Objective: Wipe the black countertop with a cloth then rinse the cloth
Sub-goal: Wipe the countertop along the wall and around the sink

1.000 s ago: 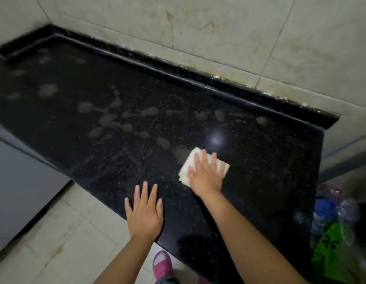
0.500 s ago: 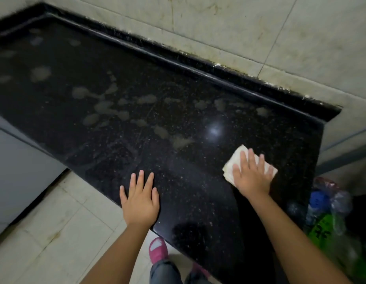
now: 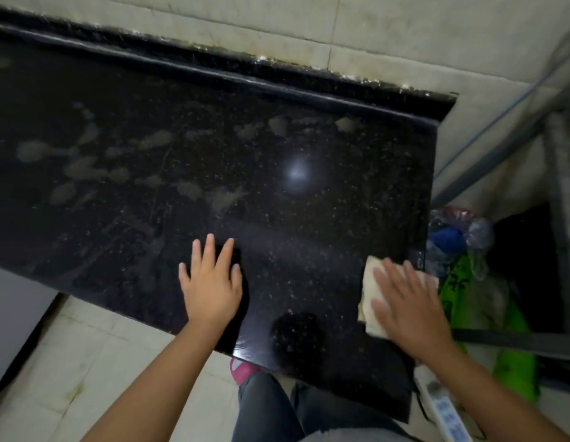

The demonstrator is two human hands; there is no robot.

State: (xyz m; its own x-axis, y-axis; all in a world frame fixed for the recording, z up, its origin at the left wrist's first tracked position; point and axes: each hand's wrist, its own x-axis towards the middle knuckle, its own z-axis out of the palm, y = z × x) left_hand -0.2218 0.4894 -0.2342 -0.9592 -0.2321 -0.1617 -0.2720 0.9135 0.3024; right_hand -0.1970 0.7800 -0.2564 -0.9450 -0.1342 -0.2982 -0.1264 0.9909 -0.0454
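Wiping under way, not complete. Right hand (image 3: 408, 309) lies flat, fingers straight, pressing the cloth (image 3: 371, 293) at the bench (image 3: 309, 224) edge, lower right of frame. Left hand (image 3: 210, 282) rests flat, holding nothing. Pale smears (image 3: 86, 169) remain at centre left — rinsing not begun.

Camera count: one, worn on the person's head.
Facing: forward and steeply down onto the black countertop (image 3: 277, 218), toward the tiled wall (image 3: 405, 36) behind it.
Nearness: close; both forearms reach in from the bottom edge.
Coverage: wide-angle, taking in the counter's right end, the floor (image 3: 86, 362) at lower left and the person's own legs below.
Shared view: none, a single viewpoint.
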